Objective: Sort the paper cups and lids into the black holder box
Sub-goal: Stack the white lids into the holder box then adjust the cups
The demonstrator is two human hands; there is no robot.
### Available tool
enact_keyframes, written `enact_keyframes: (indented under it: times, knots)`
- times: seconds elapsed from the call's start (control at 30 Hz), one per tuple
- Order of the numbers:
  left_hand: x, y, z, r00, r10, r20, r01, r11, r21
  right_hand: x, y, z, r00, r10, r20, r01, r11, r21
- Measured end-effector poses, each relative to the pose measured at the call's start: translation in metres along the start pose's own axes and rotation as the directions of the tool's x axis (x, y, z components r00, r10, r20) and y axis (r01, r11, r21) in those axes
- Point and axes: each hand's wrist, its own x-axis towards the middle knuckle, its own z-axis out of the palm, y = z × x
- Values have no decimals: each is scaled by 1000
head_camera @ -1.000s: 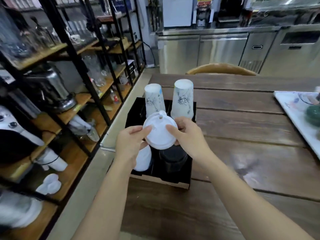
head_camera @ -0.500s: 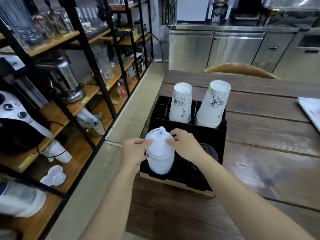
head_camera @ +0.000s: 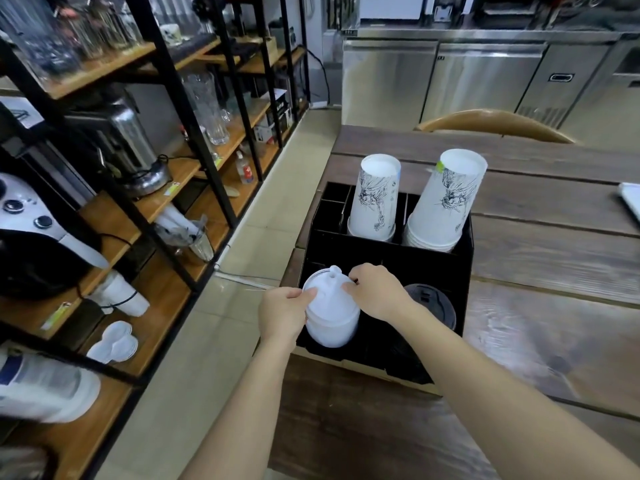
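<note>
White lids [head_camera: 330,317] stacked in front-left slot of black box [head_camera: 464,258] on worktop [head_camera: 554,271], left hand [head_camera: 282,315] and right hand [head_camera: 375,292] pinching top lid's rim, cups [head_camera: 375,199] upturned behind.

Dark wooden table [head_camera: 540,237], black-framed shelving [head_camera: 194,133] of glassware at left, steel counter cabinets [head_camera: 485,81] behind.

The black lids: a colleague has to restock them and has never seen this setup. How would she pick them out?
Find the black holder box at the left end of the wooden table. The black lids sit in its near right compartment, in front of the wider printed cup stack. They are dark; the white lids beside them, held by both hands, are pale.
</note>
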Motion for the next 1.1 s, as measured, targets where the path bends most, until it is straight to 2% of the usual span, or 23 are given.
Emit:
enact_keyframes:
  times: [0.17,0.33,0.47,0.57,0.63,0.73,0.87,1.0,1.1]
  knots:
    - [-4,3,1,997,78,-12,-75,984,163,3,2,-3,1000,7,-24,-8,999,-50]
    - [-4,10,0,996,89,4,-87,962,260,0,-4,-5,999,3,-47,-8,992,-123]
    - [-9,19,-2,995,96,13,-94,930,355,-3,-1,-6,998,-16,-53,10,994,-110]
    - [-9,26,-5,991,136,2,-121,873,473,-8,0,-12,990,-56,-133,45,995,-86]
    - [-11,34,-6,971,229,-71,-162,845,510,-13,0,-21,964,-96,-247,74,993,-96]
    - [-16,55,3,901,420,-107,-338,835,435,-22,1,-41,880,-116,-460,103,993,-54]
    - [-29,91,30,819,573,25,-561,792,240,-38,11,-71,735,-12,-678,111,988,103]
    - [-45,122,64,798,554,239,-566,824,-22,-38,32,-89,653,170,-738,158,922,353]
    - [-52,139,90,753,511,416,-487,857,-171,-38,48,-99,679,209,-703,197,872,449]
